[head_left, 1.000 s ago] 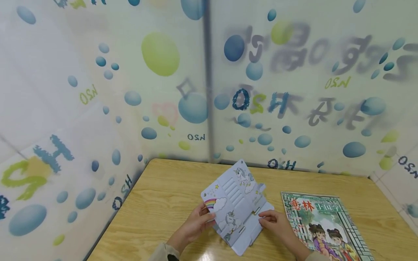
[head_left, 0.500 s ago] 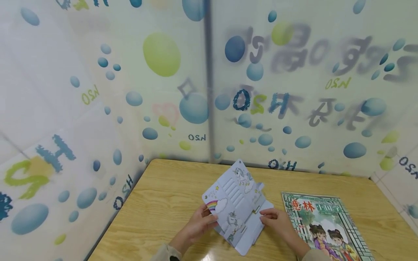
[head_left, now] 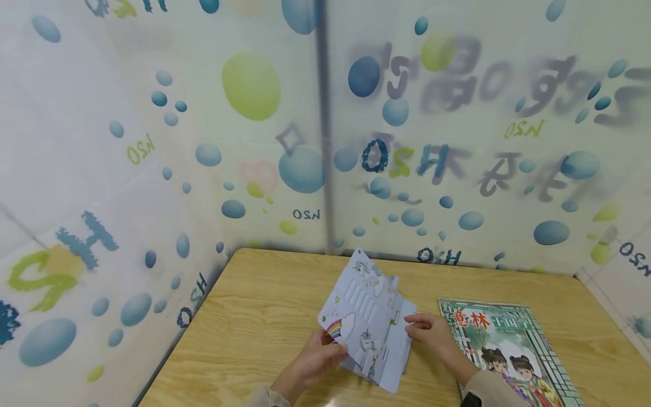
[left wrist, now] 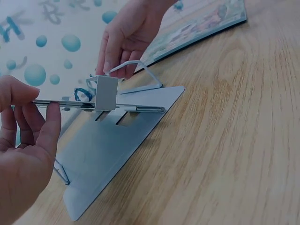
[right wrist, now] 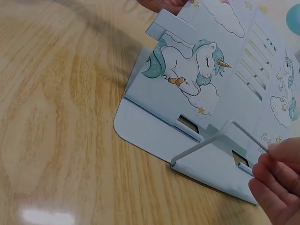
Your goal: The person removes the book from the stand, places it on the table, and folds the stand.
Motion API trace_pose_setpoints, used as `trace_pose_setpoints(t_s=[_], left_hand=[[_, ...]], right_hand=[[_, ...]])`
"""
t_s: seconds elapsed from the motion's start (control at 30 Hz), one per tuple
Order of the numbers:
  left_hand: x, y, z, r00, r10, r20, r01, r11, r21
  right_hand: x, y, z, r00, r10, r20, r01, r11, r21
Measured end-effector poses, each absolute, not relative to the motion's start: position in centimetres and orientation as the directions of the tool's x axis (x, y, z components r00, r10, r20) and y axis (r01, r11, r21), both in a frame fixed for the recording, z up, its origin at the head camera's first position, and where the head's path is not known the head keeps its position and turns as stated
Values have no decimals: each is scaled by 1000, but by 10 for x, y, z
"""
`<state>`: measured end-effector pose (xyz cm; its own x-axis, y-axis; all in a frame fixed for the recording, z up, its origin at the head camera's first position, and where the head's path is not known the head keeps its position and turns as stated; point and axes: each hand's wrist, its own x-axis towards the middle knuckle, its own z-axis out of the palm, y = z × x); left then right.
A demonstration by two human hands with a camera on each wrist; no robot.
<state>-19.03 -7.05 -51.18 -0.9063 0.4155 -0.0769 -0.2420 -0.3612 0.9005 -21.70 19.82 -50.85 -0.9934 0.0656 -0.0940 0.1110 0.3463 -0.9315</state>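
A white metal book stand [head_left: 356, 305] printed with unicorns, a rainbow and stars is tilted over the table, its slotted back panel raised from the base plate. My left hand [head_left: 313, 360] grips the panel's left edge, thumb on the printed face and fingers behind. In the left wrist view the base plate [left wrist: 101, 145] lies low against the wood. With its thumb and fingertips my right hand [right wrist: 279, 178] pinches a bent white wire arm [right wrist: 201, 143] hinged at the stand's front lip. A second wire [left wrist: 62, 172] shows at the plate's other end. A small white tab [right wrist: 169, 24] sticks out of the panel.
On the right of the wooden table [head_left: 244, 305] lies a magazine [head_left: 503, 345] with two drawn figures on its cover, partly under the right forearm. A wall [head_left: 264, 169] with blue and green bubble prints stands behind the table.
The stand has turned, its top corner shifting left and its lower end right. My left hand has moved slightly right and down; my right hand has risen a little at the stand's right side.
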Motion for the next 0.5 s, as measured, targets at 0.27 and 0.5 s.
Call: trace_pose_setpoints(t_s=[0.27, 0.5], left_hand=[[-182, -62, -509, -922, 377, -85, -241, -390, 889], [-179, -50, -508, -915, 393, -88, -261, -412, 873]], right_hand=[[-221, 198, -505, -994, 54, -91, 104, 344, -933], [-229, 207, -503, -991, -4, -131, 123, 322, -939]])
